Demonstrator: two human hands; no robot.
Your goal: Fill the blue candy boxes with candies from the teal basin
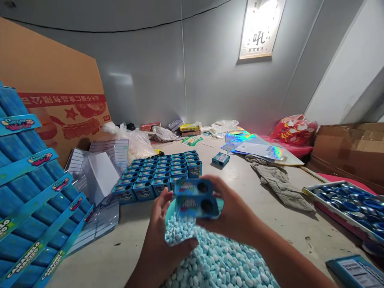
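Two small blue candy boxes [196,196], blurred by motion, are held together above a heap of pale blue and white candies [222,260]. Each box has a round dark hole at one end. My right hand [231,208] grips them from the right side. Close by on the left, my left hand [166,236] is open, thumb and fingers apart; whether its fingertips touch the boxes I cannot tell. A teal rim [171,208] shows behind the candies. Just beyond stand rows of similar blue boxes [156,176], holes facing up.
Stacked blue display trays [39,192] rise at the left before a large carton [54,72]. A single blue box [220,159], a grey cloth [279,184] and a tray of blue caps [351,204] lie to the right. Plastic bags [135,140] sit along the wall.
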